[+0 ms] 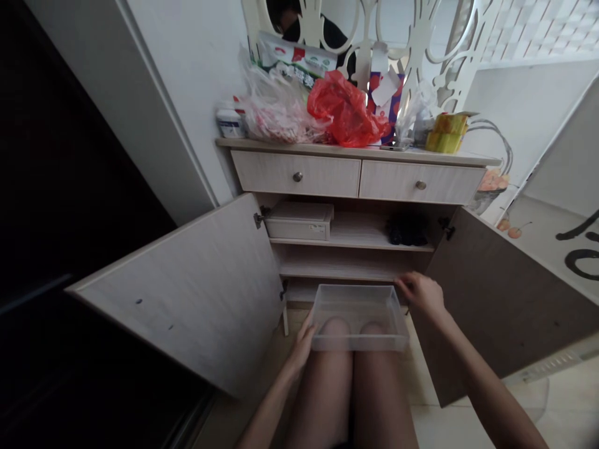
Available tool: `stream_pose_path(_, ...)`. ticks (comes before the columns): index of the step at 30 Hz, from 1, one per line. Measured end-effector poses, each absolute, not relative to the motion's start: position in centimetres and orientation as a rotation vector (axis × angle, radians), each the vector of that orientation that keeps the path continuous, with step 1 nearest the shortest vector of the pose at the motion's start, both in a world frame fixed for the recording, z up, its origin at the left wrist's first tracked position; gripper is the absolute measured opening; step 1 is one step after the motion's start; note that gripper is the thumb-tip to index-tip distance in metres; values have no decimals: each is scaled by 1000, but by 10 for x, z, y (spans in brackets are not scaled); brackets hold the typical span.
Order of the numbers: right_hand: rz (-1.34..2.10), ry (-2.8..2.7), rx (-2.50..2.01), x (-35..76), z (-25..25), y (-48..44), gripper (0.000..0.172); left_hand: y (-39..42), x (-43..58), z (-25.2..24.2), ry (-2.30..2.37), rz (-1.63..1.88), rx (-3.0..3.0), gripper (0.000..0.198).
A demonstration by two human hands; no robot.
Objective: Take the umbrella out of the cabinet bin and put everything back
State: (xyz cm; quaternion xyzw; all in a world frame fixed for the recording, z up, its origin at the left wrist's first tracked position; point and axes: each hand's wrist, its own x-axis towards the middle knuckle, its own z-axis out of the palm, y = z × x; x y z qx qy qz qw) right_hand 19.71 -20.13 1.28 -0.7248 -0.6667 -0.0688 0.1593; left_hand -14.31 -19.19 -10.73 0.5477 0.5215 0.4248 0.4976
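A clear plastic box (358, 296) with nothing visible inside rests over my knees, in front of an open cabinet. My left hand (303, 342) holds its near left corner, fingers closed along the side wall. Curled over the far right corner is my right hand (422, 293). Both cabinet doors stand open: the left door (196, 290) swings toward me, the right door (496, 299) too. Inside, a white lidded box (299, 221) sits on the upper shelf at the left, and a dark object (407, 231) lies at the right.
Two closed drawers (358, 178) run above the shelves. On the cabinet top lie plastic bags, a red bag (346, 112), a white jar (230, 121) and a yellow-green package (447, 132). A dark doorway fills the left. A white wall panel with painted art stands at right.
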Motion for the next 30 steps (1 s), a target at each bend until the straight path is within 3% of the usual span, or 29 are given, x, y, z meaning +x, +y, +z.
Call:
stream_pose_path(4, -377, -1697, -2220, 211, 34, -91, 41, -194, -142, -98, 1246, 1001, 1297, 86)
stream_pose_path(10, -246, -1643, -2453, 212, 19, 4, 40, -200, -145, -107, 1248, 1002, 1281, 86)
stream_pose_path(13, -286, -1621, -2432, 205, 0, 9, 35, -200, -148, -111, 1239, 1013, 1277, 91)
stream_pose_path(20, -340, -1466, -2370, 205, -22, -4, 42, -200, -151, -113, 1221, 1018, 1281, 87)
stream_pose_path(22, -233, -1429, -2351, 213, -20, -8, 50, -200, -151, -114, 1220, 1033, 1279, 86)
stream_pose_path(27, 251, -1109, -1964, 232, -8, -16, 41, -198, -146, -117, 1205, 1045, 1305, 89)
stream_pose_path(30, 390, -993, -1753, 240, -10, -33, 49, -198, -144, -116, 1220, 1038, 1296, 97)
